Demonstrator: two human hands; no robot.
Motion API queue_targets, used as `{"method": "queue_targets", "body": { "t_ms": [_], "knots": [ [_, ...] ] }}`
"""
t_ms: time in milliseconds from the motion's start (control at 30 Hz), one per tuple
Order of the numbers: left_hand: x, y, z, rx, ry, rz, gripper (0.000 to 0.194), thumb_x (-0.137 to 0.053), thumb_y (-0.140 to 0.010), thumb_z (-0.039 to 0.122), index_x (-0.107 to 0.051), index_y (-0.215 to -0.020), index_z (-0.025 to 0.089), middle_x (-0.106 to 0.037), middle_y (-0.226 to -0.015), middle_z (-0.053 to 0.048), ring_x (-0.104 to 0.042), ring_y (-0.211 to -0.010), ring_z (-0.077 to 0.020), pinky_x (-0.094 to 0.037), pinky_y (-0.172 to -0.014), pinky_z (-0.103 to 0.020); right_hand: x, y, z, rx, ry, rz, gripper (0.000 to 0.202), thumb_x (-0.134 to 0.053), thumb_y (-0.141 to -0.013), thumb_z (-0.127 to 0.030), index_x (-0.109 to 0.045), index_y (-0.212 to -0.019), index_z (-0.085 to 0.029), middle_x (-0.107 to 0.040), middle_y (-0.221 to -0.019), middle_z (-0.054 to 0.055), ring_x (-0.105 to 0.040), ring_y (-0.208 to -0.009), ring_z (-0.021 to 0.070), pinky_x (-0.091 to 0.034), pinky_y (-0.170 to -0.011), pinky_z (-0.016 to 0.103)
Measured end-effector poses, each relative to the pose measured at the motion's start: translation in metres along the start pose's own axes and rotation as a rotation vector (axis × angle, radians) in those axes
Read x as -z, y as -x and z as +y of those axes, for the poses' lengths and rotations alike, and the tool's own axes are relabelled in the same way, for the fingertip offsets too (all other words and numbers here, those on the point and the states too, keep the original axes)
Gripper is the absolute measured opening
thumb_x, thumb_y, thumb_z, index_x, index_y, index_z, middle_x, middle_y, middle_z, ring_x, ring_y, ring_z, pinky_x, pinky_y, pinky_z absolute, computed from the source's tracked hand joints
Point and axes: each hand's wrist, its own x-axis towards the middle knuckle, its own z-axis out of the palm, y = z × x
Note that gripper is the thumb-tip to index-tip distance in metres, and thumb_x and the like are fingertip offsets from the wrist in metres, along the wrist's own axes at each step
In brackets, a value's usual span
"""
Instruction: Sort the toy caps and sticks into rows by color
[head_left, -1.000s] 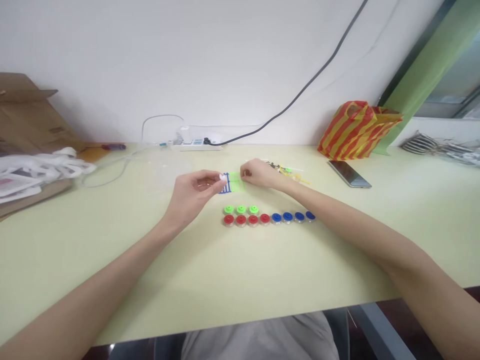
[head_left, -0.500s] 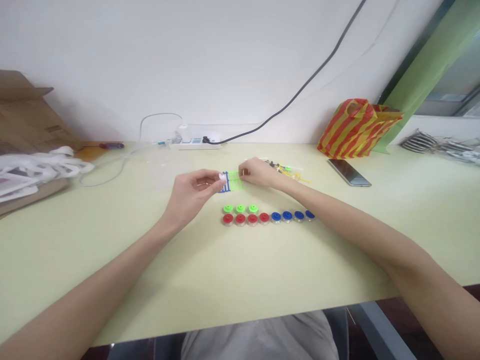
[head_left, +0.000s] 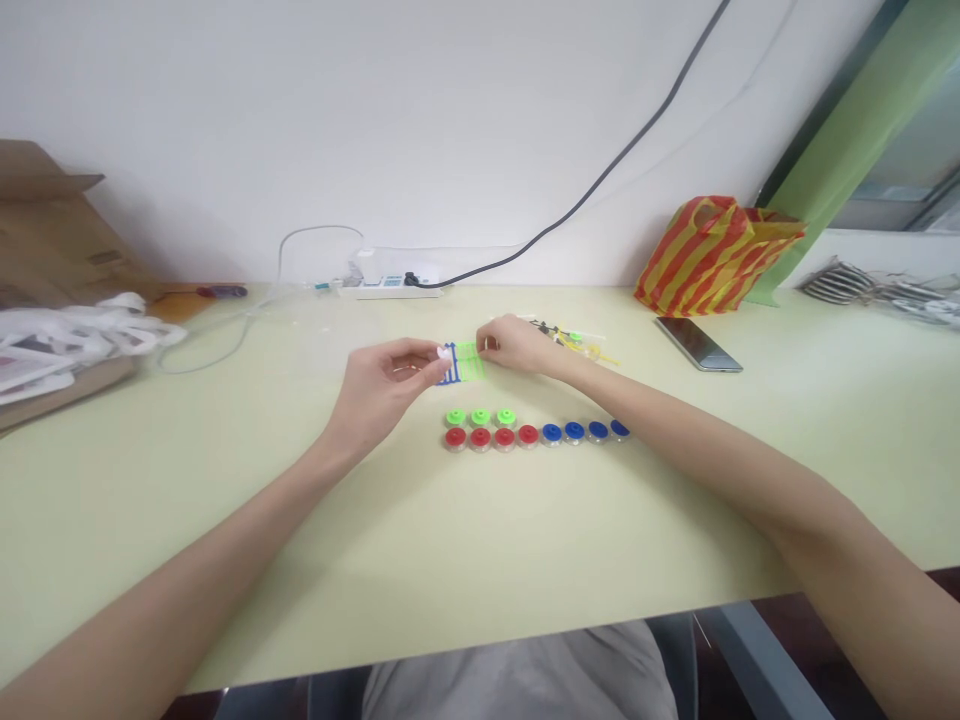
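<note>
Green grid pieces [head_left: 471, 362] lie on the table [head_left: 390, 540] between the two hands, with blue grid pieces [head_left: 453, 365] just beside them on the left. The left hand [head_left: 375, 388] is nearly closed, its thumb and fingertips pinching a small white piece [head_left: 445, 353] above the left end of the blue ones. The right hand [head_left: 517, 344] is curled at the far right side of the green pieces, thumb and fingers close together; whether anything is between them, I cannot tell.

Nothing has clearly changed in the last moment: both hands keep their pose and the pieces keep their places, which suggests a steady hold or a small adjustment too fine to see.

Nearer the person, three green-topped discs [head_left: 480, 417] sit in a short row behind a longer one, made up of four red-topped discs [head_left: 505, 438] on the left and blue-topped discs [head_left: 574, 431] on the right, the last partly hidden by the right forearm. Beyond that forearm lie black parts [head_left: 553, 329] and yellow parts [head_left: 595, 352], with a phone [head_left: 699, 345] farther right.
</note>
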Motion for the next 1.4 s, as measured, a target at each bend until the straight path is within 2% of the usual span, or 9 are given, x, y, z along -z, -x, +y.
{"method": "queue_targets", "body": {
  "t_ms": [433,567,700,800,933,1033,1200,1300,1400],
  "knots": [
    [0.001,-0.001,0.000,-0.005,0.020,0.000,0.032,-0.086,-0.077,0.047,-0.079,-0.095,0.022,-0.077,-0.089,-0.006,-0.074,-0.084,-0.0243,-0.062,-0.087,-0.040,0.008,-0.001,0.003,-0.014,-0.010,0.027,0.019,-0.062,-0.087,-0.012,-0.078,-0.097,-0.015,-0.076,-0.093,0.008,-0.063,-0.078,0.0169,-0.041,-0.070,0.027],
    [0.001,-0.001,0.001,-0.013,0.006,-0.009,0.032,-0.087,-0.075,0.045,-0.079,-0.095,0.022,-0.077,-0.092,-0.006,-0.073,-0.085,-0.0229,-0.062,-0.086,-0.038,0.034,0.008,-0.015,0.031,-0.342,0.089,0.015,-0.061,-0.093,-0.019,-0.075,-0.096,-0.012,-0.074,-0.082,0.007,-0.064,-0.070,0.0139,-0.046,-0.066,0.025],
    [0.000,0.000,0.005,-0.037,0.039,-0.017,0.038,-0.089,-0.072,0.044,-0.075,-0.098,0.019,-0.077,-0.094,-0.007,-0.073,-0.090,-0.0233,-0.062,-0.088,-0.039,0.057,0.020,-0.051,0.208,-0.739,-0.016,0.019,-0.067,-0.093,-0.029,-0.073,-0.101,-0.013,-0.076,-0.085,0.006,-0.068,-0.071,0.0133,-0.049,-0.059,0.023],
    [-0.001,0.000,0.010,-0.025,0.087,-0.026,0.040,-0.091,-0.070,0.042,-0.072,-0.097,0.018,-0.078,-0.093,-0.008,-0.075,-0.093,-0.0247,-0.062,-0.090,-0.041,0.063,0.024,-0.069,0.271,-0.821,-0.004,0.015,-0.072,-0.089,-0.028,-0.073,-0.091,-0.013,-0.074,-0.078,0.004,-0.067,-0.070,0.0133,-0.051,-0.059,0.023],
    [0.000,0.000,0.013,0.007,0.113,0.008,0.036,-0.089,-0.072,0.040,-0.070,-0.093,0.019,-0.078,-0.087,-0.007,-0.076,-0.087,-0.0250,-0.063,-0.084,-0.040,0.064,0.024,-0.069,0.287,-0.886,-0.011,0.015,-0.078,-0.083,-0.025,-0.075,-0.090,-0.012,-0.076,-0.082,0.005,-0.069,-0.076,0.0143,-0.057,-0.069,0.026],
    [0.000,0.000,0.014,0.021,0.110,0.018,0.035,-0.091,-0.070,0.041,-0.070,-0.089,0.021,-0.078,-0.085,-0.006,-0.076,-0.084,-0.0252,-0.063,-0.083,-0.041,0.066,0.026,-0.064,0.285,-0.877,-0.029,0.017,-0.080,-0.082,-0.026,-0.077,-0.091,-0.012,-0.076,-0.082,0.005,-0.069,-0.074,0.0141,-0.057,-0.071,0.027],
    [-0.001,0.001,0.011,-0.025,0.105,-0.031,0.035,-0.091,-0.070,0.040,-0.071,-0.091,0.021,-0.079,-0.093,-0.007,-0.077,-0.094,-0.0264,-0.061,-0.094,-0.044,0.070,0.031,-0.066,0.330,-0.735,-0.043,0.019,-0.075,-0.087,-0.030,-0.077,-0.092,-0.012,-0.073,-0.076,0.004,-0.067,-0.070,0.0132,-0.053,-0.065,0.025],
    [-0.001,0.001,0.010,-0.034,0.096,-0.066,0.038,-0.091,-0.071,0.041,-0.071,-0.097,0.020,-0.078,-0.096,-0.007,-0.075,-0.098,-0.0263,-0.060,-0.095,-0.044,0.079,0.034,-0.068,0.350,-0.554,-0.013,0.015,-0.072,-0.089,-0.028,-0.077,-0.090,-0.014,-0.074,-0.080,0.004,-0.066,-0.072,0.0132,-0.049,-0.065,0.025],
    [0.000,0.001,0.010,-0.043,0.077,-0.100,0.037,-0.085,-0.078,0.044,-0.071,-0.103,0.020,-0.077,-0.102,-0.008,-0.073,-0.100,-0.0253,-0.060,-0.093,-0.042,0.094,0.040,-0.065,0.277,-0.277,-0.016,0.007,-0.071,-0.085,-0.016,-0.076,-0.081,-0.015,-0.072,-0.077,0.003,-0.061,-0.068,0.0124,-0.044,-0.063,0.025]
  ]
}}
